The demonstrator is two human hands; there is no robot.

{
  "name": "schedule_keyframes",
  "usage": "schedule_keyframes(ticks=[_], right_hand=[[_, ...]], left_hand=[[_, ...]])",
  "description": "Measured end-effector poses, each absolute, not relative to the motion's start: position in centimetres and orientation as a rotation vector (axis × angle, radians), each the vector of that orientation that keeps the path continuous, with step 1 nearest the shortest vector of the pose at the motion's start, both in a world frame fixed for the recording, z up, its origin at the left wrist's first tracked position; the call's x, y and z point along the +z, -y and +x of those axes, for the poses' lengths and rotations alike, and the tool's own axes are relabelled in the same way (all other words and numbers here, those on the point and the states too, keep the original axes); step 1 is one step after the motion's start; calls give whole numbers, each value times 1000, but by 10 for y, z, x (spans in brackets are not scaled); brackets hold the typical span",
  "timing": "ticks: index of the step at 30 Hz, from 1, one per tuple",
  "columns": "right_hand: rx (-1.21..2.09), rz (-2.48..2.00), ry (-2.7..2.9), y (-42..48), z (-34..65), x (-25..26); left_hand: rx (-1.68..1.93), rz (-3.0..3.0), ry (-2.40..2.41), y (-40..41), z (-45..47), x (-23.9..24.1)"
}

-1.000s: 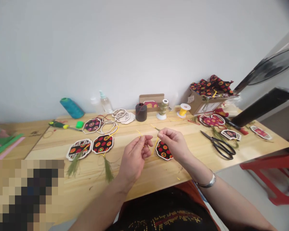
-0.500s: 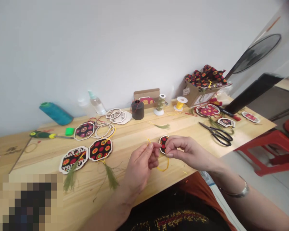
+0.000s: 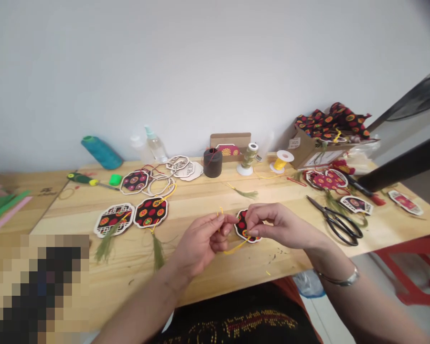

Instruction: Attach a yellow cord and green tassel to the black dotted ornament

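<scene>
My left hand is closed in a pinch on a yellow cord, and a short bit of it sticks up above the thumb. From below this hand the cord curves right towards the fingertips of my right hand. That hand is also pinched; what sits between its fingertips is too small to make out. Partly covered by the right hand, a pendant of black floral fabric in a pale frame lies on the table. Two similar pendants with green tassels, a lattice one and a plain-framed one, lie to the left.
Black scissors lie at right. Along the wall stand a teal thread cone, a spray bottle, a black spool, a yellow spool and a box of fabric. A screwdriver lies at left.
The camera view has shifted, so the table's things sit differently in it. More of the pendant by my right hand shows. Both hands keep their pinches, close together.
</scene>
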State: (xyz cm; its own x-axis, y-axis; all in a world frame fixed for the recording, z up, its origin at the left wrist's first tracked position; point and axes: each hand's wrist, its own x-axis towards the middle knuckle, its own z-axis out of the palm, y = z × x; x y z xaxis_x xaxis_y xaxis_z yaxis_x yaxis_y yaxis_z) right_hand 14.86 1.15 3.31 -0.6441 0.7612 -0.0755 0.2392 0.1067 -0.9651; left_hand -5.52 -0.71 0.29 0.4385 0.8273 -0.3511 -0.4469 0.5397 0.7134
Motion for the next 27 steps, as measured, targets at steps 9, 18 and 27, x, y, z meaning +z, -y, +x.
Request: schedule_keyframes(ticks=[9,18,27], right_hand=[[1736,-999,1634,-62,159,22],[1905,-835,1408,-74,169,1],[1685,-1034,1384,-73,165,-10]], left_hand=[[767,640,-754,-3,-18,16],[726,565,-760,-23,14,6],[897,476,-816,-29,14,-12]])
